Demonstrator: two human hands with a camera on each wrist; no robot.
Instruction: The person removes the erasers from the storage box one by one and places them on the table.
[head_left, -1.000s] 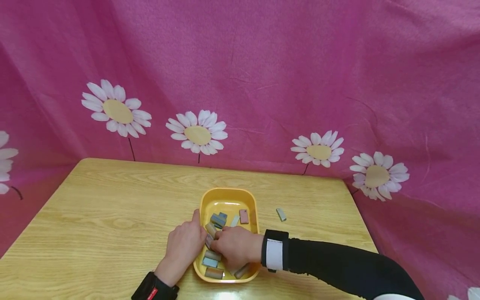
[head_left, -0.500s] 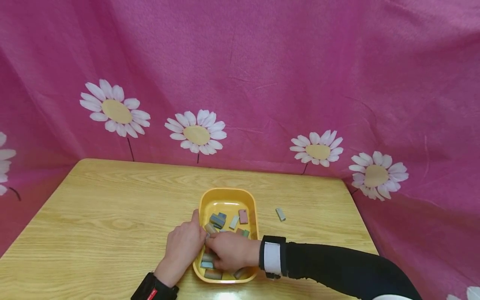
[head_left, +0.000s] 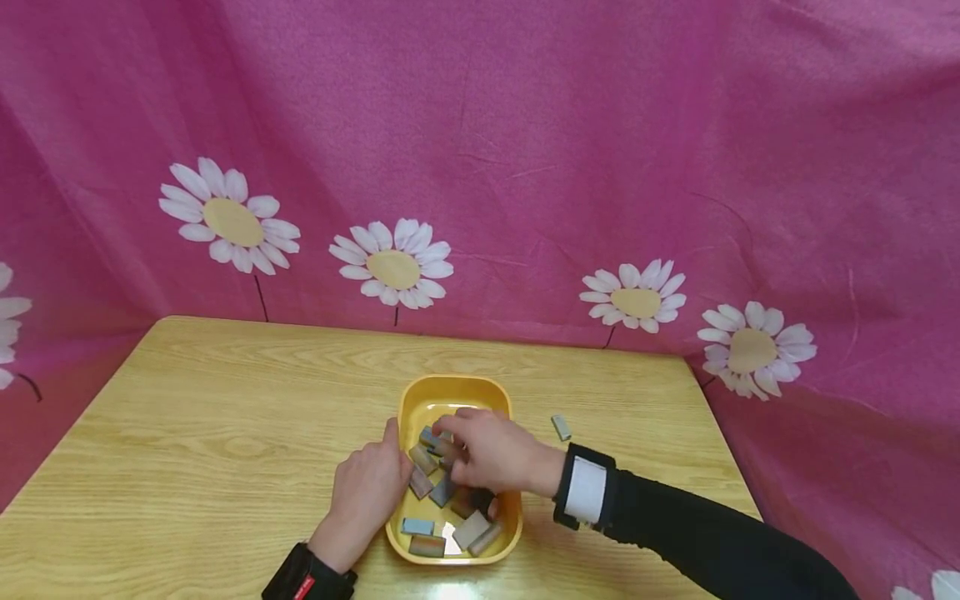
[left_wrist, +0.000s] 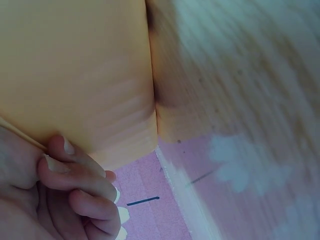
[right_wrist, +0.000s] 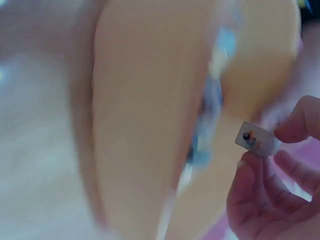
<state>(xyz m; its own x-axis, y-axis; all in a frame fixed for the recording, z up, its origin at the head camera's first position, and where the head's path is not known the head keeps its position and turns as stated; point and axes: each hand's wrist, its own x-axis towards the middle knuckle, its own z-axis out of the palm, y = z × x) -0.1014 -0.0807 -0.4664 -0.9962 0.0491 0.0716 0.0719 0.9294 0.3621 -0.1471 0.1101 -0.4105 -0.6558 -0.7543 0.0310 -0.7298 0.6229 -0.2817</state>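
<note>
A yellow plastic tub (head_left: 453, 382) holds several small blocks, among them a light blue block (head_left: 417, 527) and a pale block (head_left: 470, 529). At the tub's left side my left hand (head_left: 371, 479) grips the rim; in the left wrist view its curled fingers (left_wrist: 85, 170) lie against the outer wall. Over the tub's middle, my right hand (head_left: 495, 450) pinches a small block between thumb and fingers. In the right wrist view that small block (right_wrist: 255, 139) shows a whitish face with a tiny coloured picture. The right palm hides some blocks below it.
A greyish block (head_left: 561, 427) lies on the wooden table (head_left: 247, 417), right of the tub. A pink cloth (head_left: 510, 167) with printed daisies hangs behind the table and along its sides.
My right hand has come up from low inside the tub and moved back and right, with a small block in its fingers. Blocks at the front are uncovered. My left hand stays at the rim.
</note>
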